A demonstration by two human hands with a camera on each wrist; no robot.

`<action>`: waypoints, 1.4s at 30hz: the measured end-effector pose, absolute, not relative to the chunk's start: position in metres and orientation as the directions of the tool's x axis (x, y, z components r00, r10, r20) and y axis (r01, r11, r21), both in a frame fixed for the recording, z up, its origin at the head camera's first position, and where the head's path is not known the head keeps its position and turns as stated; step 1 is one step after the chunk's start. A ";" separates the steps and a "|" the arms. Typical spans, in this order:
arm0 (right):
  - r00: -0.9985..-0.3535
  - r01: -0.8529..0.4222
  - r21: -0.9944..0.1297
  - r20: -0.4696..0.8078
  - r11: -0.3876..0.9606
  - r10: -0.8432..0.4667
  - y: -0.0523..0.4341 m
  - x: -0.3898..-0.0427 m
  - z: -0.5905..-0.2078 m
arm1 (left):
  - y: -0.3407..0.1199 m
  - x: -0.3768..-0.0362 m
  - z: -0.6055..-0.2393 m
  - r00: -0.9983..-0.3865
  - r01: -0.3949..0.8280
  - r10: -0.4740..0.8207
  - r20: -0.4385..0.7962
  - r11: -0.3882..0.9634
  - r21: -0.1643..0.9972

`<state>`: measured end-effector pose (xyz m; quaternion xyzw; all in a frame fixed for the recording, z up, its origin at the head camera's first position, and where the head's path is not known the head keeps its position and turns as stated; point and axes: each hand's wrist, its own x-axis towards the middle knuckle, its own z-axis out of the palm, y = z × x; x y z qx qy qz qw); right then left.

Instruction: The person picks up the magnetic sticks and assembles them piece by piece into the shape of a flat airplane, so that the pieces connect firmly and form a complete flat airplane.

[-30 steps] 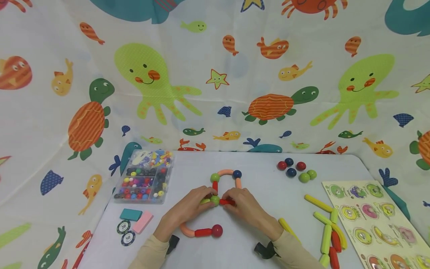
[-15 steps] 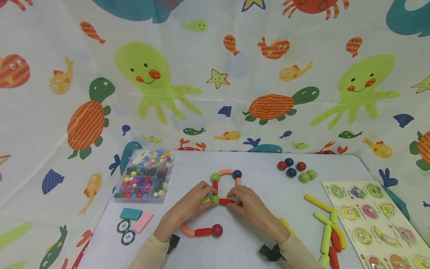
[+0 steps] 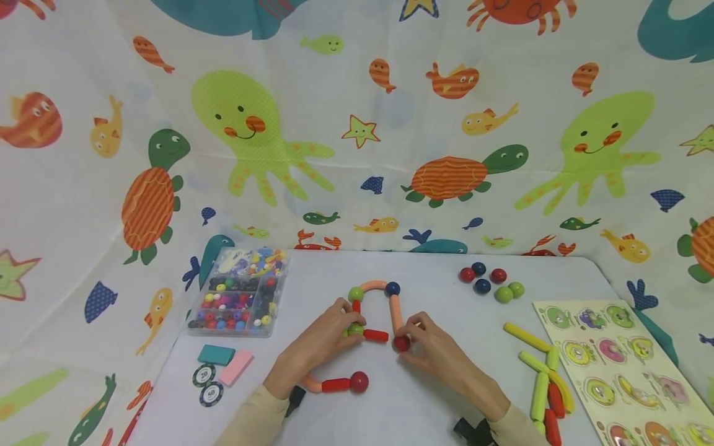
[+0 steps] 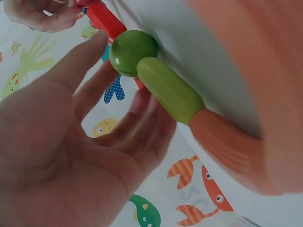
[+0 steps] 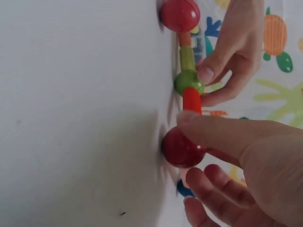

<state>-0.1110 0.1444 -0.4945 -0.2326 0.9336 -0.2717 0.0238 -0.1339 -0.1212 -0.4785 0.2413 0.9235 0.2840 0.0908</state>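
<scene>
A chain of toy balls and rods lies mid-table in the head view. My left hand (image 3: 329, 331) pinches its green ball (image 3: 355, 330), from which a short red rod (image 3: 376, 336) points right. Thumb and fingers of my right hand (image 3: 437, 347) grip a dark red ball (image 3: 400, 344) below a straight peach rod (image 3: 396, 311). A narrow gap separates that ball from the red rod in the head view. Above are a navy ball (image 3: 393, 288), a curved peach rod (image 3: 374, 285) and another green ball (image 3: 356, 294). A yellow-green rod (image 4: 170, 90) joins the held green ball in the left wrist view.
Nearer the front, the chain ends in another red ball (image 3: 359, 382). A bead box (image 3: 273, 325), a teal block (image 3: 216, 355), a pink block (image 3: 237, 367) and two chips (image 3: 211, 394) are left. Loose balls (image 3: 504, 294), rods (image 3: 539, 396) and a puzzle board (image 3: 580, 378) are right.
My right hand has let go of the short red rod and shifted right. It now grips the dark red ball below the straight peach rod, which is uncovered. The left hand stays at the green ball.
</scene>
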 end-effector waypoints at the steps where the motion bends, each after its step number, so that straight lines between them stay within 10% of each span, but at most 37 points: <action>1: -0.892 -0.419 -0.519 0.081 0.745 -0.445 0.144 -0.111 -0.496 | -0.120 -0.134 -0.479 -0.869 0.390 0.494 -0.037 0.728 0.564; 42: -0.926 -0.355 -0.591 0.113 0.725 -0.361 0.130 -0.129 -0.504 | -0.172 -0.122 -0.476 -0.968 0.095 0.196 -0.157 0.864 0.494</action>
